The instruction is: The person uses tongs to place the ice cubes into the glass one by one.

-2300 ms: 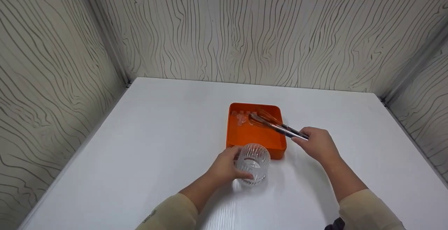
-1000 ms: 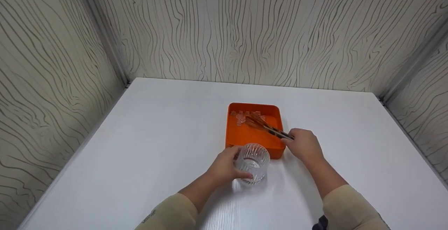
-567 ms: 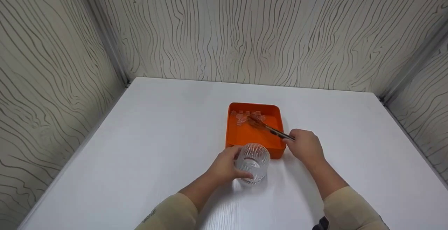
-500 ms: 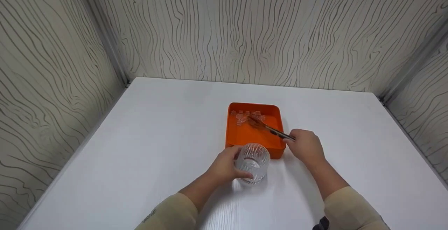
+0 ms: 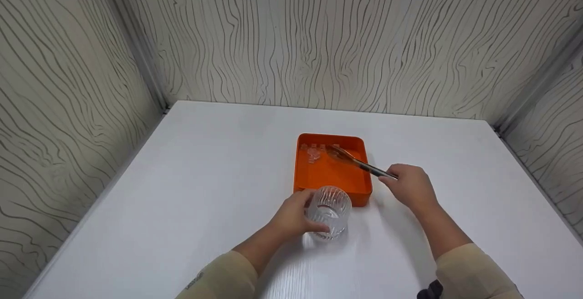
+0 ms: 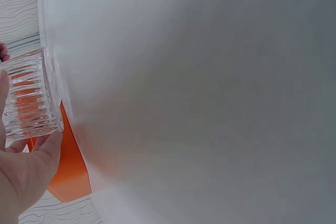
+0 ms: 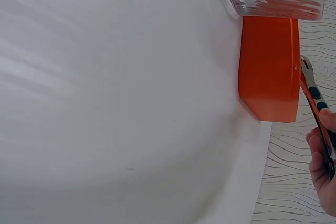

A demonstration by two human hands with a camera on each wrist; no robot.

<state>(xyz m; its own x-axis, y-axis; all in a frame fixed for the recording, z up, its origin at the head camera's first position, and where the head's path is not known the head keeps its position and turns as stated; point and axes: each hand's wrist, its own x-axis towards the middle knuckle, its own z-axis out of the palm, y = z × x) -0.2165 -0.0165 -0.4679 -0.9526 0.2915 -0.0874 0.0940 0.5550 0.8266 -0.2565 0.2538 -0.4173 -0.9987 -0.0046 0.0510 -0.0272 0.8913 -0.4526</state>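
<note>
A clear ribbed glass stands on the white table in front of an orange tray. My left hand grips its left side, thumb across the front; the left wrist view shows my left hand and the glass too. Small clear cubes lie at the back left inside the tray. To the tray's right, my right hand holds metal tongs, whose tips are over the back of the tray among the cubes. In the right wrist view, the fingers of my right hand curl round the tongs.
The white table extends around the tray on all sides. Wood-grain patterned panels rise behind the table and at both sides.
My right hand has moved right and slightly away with the tongs, and their tips have shifted slightly toward the tray's back. My left hand and the glass have not moved.
</note>
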